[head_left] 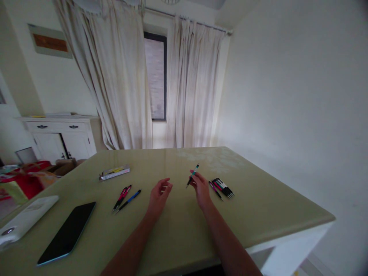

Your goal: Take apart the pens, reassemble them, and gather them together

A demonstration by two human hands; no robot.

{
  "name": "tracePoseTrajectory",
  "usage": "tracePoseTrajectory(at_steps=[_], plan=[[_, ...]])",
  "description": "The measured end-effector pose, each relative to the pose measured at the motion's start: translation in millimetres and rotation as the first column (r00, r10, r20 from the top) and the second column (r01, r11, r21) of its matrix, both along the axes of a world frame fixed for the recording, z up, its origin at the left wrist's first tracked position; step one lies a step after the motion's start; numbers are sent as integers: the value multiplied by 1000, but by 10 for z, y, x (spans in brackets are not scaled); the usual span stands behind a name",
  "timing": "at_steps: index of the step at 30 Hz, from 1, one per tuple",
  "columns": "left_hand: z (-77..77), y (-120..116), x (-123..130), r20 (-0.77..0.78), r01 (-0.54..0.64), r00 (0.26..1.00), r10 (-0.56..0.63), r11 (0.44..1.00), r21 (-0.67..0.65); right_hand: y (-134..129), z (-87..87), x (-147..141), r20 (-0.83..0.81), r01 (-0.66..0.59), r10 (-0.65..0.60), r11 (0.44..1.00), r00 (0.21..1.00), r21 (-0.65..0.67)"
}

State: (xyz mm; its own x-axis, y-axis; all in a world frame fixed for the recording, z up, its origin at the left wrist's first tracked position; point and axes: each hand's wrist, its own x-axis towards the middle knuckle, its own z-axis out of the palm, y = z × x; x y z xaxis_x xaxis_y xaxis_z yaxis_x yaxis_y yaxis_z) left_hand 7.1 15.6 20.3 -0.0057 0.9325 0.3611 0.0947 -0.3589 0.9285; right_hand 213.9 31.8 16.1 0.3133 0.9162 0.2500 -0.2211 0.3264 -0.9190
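Between the fingertips of my right hand (201, 189) is a teal and black pen (192, 176), held tilted above the table with its thin tip pointing down and left. My left hand (160, 193) hovers over the table with fingers loosely curled and apart, holding nothing. Left of it lie a blue and black pen (129, 201) and two pink and black pens (122, 197). Just right of my right hand rests a row of several pens (223, 188) with black grips and coloured barrels, side by side, and a purple-pink pen (215, 190) lies at its left edge.
A narrow open box (115, 172) with something yellow in it sits at the table's back left. A black-screened phone (69, 232) and a white device (27, 218) lie at the near left. The pale green table (178, 237) has its right edge near the wall.
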Motion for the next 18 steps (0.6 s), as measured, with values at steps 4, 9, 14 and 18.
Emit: tracePoseTrajectory(at_steps=[4, 9, 14, 18], plan=[[74, 162, -294, -157, -82, 985, 68, 994, -79, -66, 141, 868, 635, 386, -361, 917, 683, 106], [-11, 196, -935, -615, -99, 776, 140, 990, 101, -248, 155, 1840, 989, 592, -140, 802, 48, 84], [-218, 115, -1356, -842, -230, 450, 298, 950, 213, -270, -25, 2102, 989, 538, 73, 843, -129, 8], [-265, 110, -1490, -878, -255, 426, 218, 960, 114, -242, -124, 2136, 993, 504, 78, 863, -84, -25]])
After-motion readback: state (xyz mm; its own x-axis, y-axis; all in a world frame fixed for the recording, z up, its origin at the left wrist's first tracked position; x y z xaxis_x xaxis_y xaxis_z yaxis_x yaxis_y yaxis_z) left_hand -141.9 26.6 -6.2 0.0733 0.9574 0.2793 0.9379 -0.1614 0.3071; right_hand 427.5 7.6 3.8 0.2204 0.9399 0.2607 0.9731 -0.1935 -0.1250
